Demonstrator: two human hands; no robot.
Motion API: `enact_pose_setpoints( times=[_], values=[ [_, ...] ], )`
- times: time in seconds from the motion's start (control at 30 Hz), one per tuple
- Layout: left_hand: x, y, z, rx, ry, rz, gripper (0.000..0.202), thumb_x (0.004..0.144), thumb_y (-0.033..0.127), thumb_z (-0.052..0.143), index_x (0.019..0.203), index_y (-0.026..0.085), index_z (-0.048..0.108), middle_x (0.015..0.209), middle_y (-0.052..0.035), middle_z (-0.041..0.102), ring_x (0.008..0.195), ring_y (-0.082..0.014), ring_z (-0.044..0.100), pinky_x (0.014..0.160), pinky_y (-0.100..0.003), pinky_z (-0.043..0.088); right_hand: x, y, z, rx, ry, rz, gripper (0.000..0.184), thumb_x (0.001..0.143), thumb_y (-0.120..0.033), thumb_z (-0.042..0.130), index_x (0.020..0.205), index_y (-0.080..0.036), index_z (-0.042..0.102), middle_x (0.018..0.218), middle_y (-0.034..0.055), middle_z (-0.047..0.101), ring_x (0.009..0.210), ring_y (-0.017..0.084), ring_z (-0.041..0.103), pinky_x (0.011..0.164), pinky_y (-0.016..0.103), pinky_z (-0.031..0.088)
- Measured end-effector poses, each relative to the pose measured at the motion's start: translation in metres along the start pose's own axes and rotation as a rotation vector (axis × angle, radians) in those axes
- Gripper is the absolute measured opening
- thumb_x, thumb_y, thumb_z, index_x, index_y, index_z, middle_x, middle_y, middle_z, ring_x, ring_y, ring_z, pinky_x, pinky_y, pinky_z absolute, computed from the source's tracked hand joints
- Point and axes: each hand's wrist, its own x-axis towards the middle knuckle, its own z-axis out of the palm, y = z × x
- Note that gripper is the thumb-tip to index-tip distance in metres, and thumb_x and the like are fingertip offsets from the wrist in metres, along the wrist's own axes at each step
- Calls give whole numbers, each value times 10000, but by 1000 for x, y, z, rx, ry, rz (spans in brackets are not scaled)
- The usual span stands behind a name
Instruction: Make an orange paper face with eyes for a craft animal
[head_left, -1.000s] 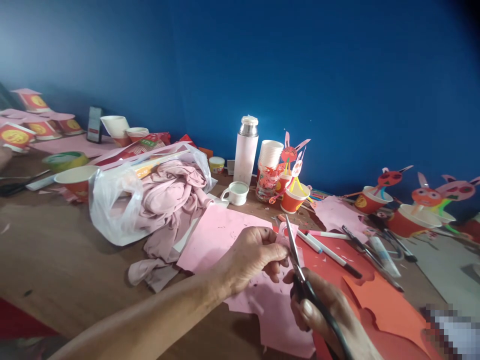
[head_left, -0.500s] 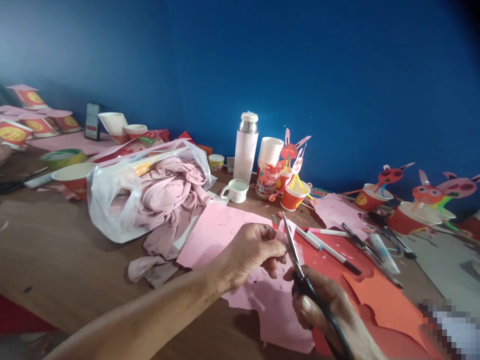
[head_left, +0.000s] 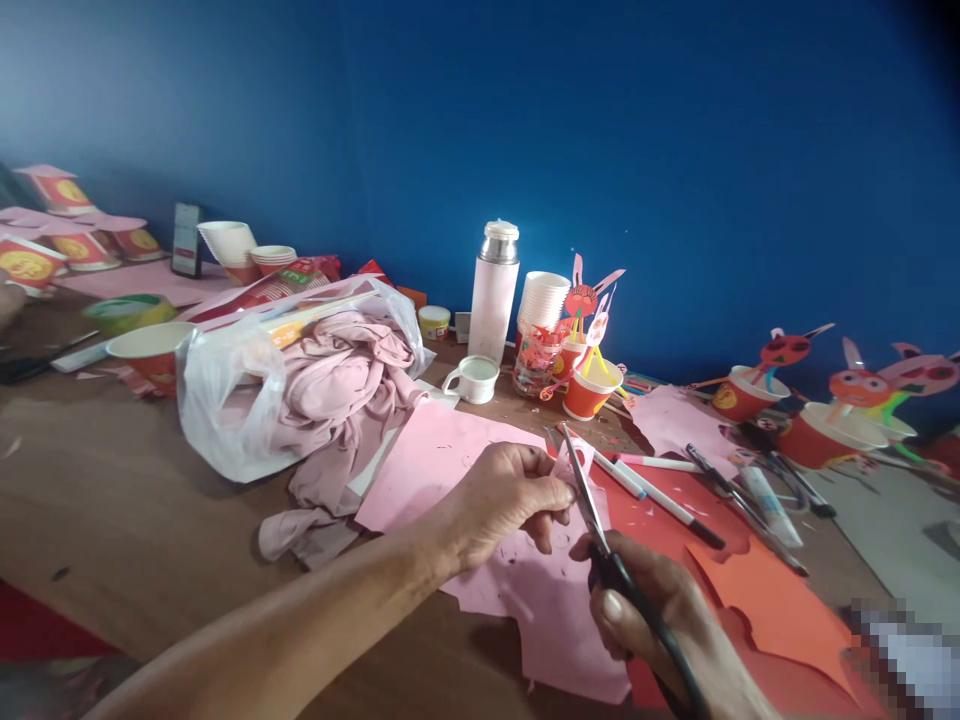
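Two holds: my left hand (head_left: pixel 504 503) pinches the paper (head_left: pixel 561 466) low, likely light, tearable; my right hand (head_left: pixel 660 595) grips scissors (head_left: pixel 614 570).

From far off, I see the bag (head_left: pixel 225 430) on the left part of the table (head_left: pixel 120 500), with cloth (head_left: pixel 349 370) in it and in front of it. Right of the bag stands the mug (head_left: pixel 478 382), in front of the bottle (head_left: pixel 493 305). The glass (head_left: pixel 532 375) is just right of the bottle, before a stack of cups (head_left: pixel 546 290). A paper sheet (head_left: pixel 427 465) lies before the mug, below the left hand (head_left: pixel 499 500), which has a paper piece (head_left: pixel 562 466). The right hand (head_left: pixel 675 600) has the scissors (head_left: pixel 611 565). Pens (head_left: pixel 667 503) lie behind that hand, on another sheet (head_left: pixel 660 530).
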Motion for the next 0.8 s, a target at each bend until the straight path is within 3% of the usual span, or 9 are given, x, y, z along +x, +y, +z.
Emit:
enact_pose_setpoints(
  times=[0.53, 0.8],
  values=[
    [-1, -1, 2, -105, -38, -31, 148, 622, 223, 649, 633, 109, 557, 529, 32, 522, 397, -48, 456, 410, -181, 421, 3, 0, 0, 29, 33, -5, 460, 690, -538, 617, 942, -159, 546, 553, -46, 422, 488, 96, 384, 470, 237, 320],
    [0, -1, 0, -81, 4, -32, 122, 631, 210, 626, 595, 114, 560, 504, 35, 519, 369, -41, 425, 394, -186, 404, 2, 2, -1, 60, 29, 4, 475, 684, -538, 628, 953, -153, 553, 575, -44, 426, 492, 88, 374, 468, 229, 300]
  ],
)
